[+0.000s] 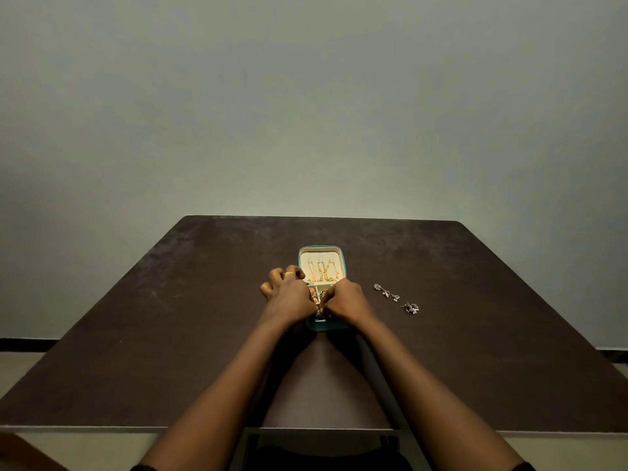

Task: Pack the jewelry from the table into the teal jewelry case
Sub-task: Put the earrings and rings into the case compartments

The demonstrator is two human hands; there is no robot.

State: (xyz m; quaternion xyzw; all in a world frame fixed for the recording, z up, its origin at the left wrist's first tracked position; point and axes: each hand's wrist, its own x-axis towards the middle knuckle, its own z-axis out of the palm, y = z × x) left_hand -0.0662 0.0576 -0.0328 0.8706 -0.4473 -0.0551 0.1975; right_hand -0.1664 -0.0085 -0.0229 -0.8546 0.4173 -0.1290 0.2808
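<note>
Head view: left hand (289, 294), right hand (346, 300) curled over open teal jewelry case (304, 257) on desk (170, 334); grasp cannot be told; silver earrings (386, 293) lie near, to its right

The left hand (289, 294) and right hand (345, 300) crowd over the near half of the open teal jewelry case (344, 263), knuckles almost touching, so only a narrow gap between them shows its compartments. The far half lies uncovered, with gold chains (323, 271) in it. Right of the case, two silver earrings (386, 293) lie on the table (170, 334), apart from each other and from the right hand. Bare tabletop runs wide to the left, behind the case, and between the forearms.
</note>
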